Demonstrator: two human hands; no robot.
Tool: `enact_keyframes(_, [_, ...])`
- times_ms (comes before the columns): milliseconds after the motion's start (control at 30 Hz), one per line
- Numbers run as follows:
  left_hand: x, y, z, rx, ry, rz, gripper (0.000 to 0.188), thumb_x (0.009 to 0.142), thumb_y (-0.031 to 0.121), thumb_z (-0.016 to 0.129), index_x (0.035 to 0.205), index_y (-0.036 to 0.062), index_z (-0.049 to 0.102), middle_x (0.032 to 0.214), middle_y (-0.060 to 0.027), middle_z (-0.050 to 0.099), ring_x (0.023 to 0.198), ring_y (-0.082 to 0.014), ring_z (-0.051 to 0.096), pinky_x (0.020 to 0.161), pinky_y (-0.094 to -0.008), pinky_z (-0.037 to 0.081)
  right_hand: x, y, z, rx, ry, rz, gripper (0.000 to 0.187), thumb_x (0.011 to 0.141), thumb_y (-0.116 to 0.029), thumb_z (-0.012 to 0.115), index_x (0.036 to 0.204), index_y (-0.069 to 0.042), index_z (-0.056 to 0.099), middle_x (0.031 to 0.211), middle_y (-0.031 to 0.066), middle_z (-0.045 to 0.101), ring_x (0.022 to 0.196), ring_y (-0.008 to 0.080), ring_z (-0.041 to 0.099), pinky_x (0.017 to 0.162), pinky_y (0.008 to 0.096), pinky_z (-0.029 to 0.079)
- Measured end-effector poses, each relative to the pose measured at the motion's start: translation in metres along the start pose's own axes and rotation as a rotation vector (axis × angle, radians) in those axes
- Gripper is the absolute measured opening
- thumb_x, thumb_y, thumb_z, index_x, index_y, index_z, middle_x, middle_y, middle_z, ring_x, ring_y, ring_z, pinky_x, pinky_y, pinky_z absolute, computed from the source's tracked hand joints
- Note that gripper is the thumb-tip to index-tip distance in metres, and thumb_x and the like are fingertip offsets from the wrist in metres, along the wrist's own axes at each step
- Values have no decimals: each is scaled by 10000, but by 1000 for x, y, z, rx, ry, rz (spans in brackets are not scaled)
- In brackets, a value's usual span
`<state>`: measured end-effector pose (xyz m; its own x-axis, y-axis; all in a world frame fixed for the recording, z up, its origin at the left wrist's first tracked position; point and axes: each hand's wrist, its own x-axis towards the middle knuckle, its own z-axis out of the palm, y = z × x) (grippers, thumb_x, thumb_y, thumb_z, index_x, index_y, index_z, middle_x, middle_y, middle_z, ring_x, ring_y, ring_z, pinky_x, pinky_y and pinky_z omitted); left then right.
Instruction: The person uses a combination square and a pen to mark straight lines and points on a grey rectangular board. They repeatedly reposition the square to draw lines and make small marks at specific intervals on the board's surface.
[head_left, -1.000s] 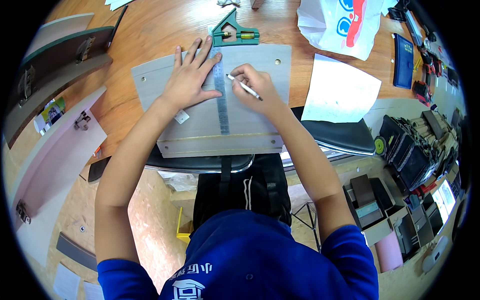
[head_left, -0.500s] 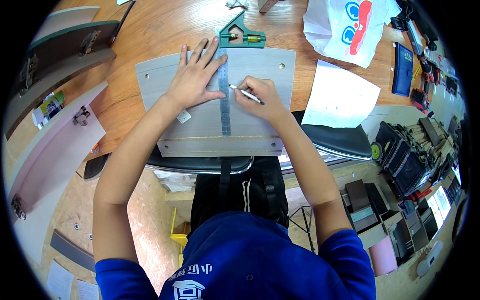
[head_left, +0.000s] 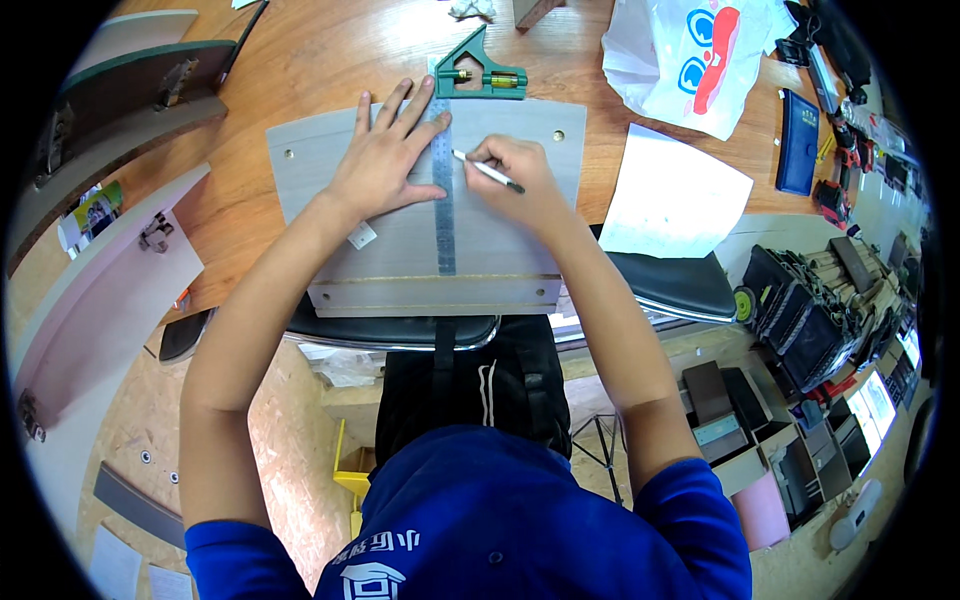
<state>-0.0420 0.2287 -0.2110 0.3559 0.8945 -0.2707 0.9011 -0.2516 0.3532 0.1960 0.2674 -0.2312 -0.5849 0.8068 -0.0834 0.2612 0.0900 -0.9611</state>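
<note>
A pale grey board (head_left: pixel 330 150) lies on the wooden table, its near end at the table's front edge. Along its middle runs the steel blade (head_left: pixel 446 235) of a combination square, whose green head (head_left: pixel 480 75) rests at the board's far edge. My left hand (head_left: pixel 385 155) lies flat with fingers spread, its thumb and index fingertip pressing on the blade. In my right hand (head_left: pixel 515 175) is a thin white pen (head_left: pixel 487 170), slanted, with its tip by the blade's right edge. Whether the tip touches the board I cannot tell.
Right of the board lies a white sheet of paper (head_left: pixel 680 195), with a white plastic bag (head_left: pixel 670 80) behind it and a blue notebook (head_left: pixel 798 140) farther right. Hinged panels (head_left: pixel 110 290) stand at the left. A black chair seat (head_left: pixel 670 285) is beneath the table edge.
My right hand has moved the pen a little farther up along the blade, away from me. My left hand stays pressed on the blade, and the whole view has shifted slightly.
</note>
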Motion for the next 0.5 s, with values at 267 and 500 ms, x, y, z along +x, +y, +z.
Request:
enact_keyframes(267, [1, 1, 1, 11, 11, 1, 1015, 709, 590, 878, 1565, 195, 501, 1766, -139, 185, 1619, -380, 178, 1271, -701, 121, 12, 4, -10, 33, -66, 4, 113, 894, -82, 761, 929, 17, 718, 812, 104, 738, 711, 139, 673, 659, 288, 523])
enact_keyframes(500, [0, 2, -1, -26, 22, -8, 988, 693, 555, 899, 1508, 133, 535, 1763, -144, 194, 1616, -379, 190, 1269, -695, 131, -28, -3, 3, 49, -80, 52, 101, 902, -87, 759, 912, -1, 707, 748, 97, 678, 676, 116, 617, 631, 285, 492])
